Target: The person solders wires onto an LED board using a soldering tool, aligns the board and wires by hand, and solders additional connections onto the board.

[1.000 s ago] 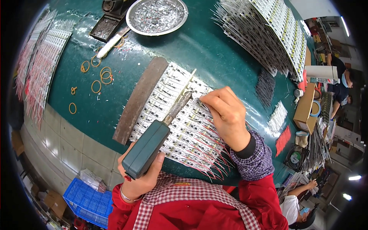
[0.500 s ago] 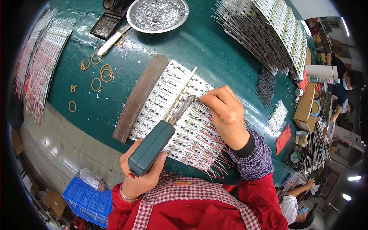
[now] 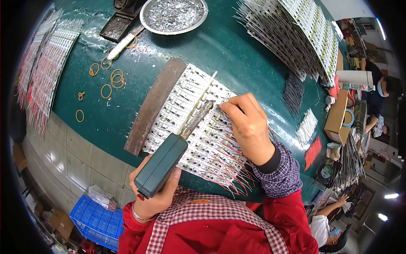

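My left hand is wrapped round the green handle of a soldering gun. Its solder-coated tip points up and right over a white circuit board panel with rows of small black parts and white and red wires. My right hand is closed in a pinch at the panel's right side, fingertips just right of the iron's tip. A thin dark wire seems to stick out of the pinch, mostly hidden by the fingers. Along the panel's left edge lies a rusty metal bar.
A metal bowl of scraps stands at the back beside a black tray. Rubber bands lie left. Stacked wired panels rise back right, above bundles of black, white and red wires. Two people are at the far right.
The soldering gun has drawn back slightly to the left with my left hand, its tip now apart from my right fingertips. My right hand has hardly moved.
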The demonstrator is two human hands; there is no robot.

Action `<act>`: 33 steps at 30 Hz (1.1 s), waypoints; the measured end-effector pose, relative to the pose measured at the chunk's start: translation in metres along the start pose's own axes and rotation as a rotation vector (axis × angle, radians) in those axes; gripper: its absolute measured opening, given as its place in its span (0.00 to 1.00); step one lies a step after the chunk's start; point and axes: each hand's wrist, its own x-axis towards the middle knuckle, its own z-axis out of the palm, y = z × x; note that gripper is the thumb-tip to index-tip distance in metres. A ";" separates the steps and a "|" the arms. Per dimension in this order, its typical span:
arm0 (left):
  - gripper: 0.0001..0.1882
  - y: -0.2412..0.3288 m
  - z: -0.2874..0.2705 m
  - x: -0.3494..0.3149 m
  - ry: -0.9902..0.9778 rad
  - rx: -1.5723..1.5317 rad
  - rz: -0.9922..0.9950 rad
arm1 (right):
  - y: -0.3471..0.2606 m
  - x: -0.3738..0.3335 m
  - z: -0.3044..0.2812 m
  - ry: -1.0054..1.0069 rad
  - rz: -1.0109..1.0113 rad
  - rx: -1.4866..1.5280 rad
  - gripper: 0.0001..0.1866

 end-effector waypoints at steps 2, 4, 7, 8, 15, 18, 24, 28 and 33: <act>0.11 0.000 0.000 -0.001 0.002 0.002 -0.015 | 0.000 0.000 0.000 0.000 -0.001 0.001 0.16; 0.12 -0.003 0.001 -0.001 0.021 -0.019 0.036 | -0.001 0.001 -0.001 -0.001 -0.001 0.002 0.16; 0.13 -0.004 0.001 -0.002 0.019 0.002 0.070 | -0.001 0.001 -0.001 -0.013 0.005 -0.004 0.16; 0.13 -0.003 0.000 -0.002 0.019 0.002 0.071 | 0.000 0.002 -0.002 -0.003 -0.002 -0.002 0.16; 0.13 -0.005 -0.007 -0.009 0.040 0.069 0.045 | -0.016 0.013 -0.029 0.146 0.017 0.065 0.12; 0.12 -0.006 -0.005 -0.007 0.055 0.045 0.027 | -0.016 0.012 -0.020 0.078 0.011 0.081 0.12; 0.11 -0.001 -0.009 -0.008 0.035 0.047 0.013 | -0.010 -0.004 0.001 0.018 0.010 0.074 0.17; 0.11 -0.002 -0.009 -0.009 0.011 0.005 0.010 | -0.011 -0.004 0.002 0.024 -0.001 0.075 0.17; 0.10 0.003 -0.008 -0.008 -0.005 0.021 0.003 | -0.009 -0.005 0.003 0.005 -0.026 0.079 0.16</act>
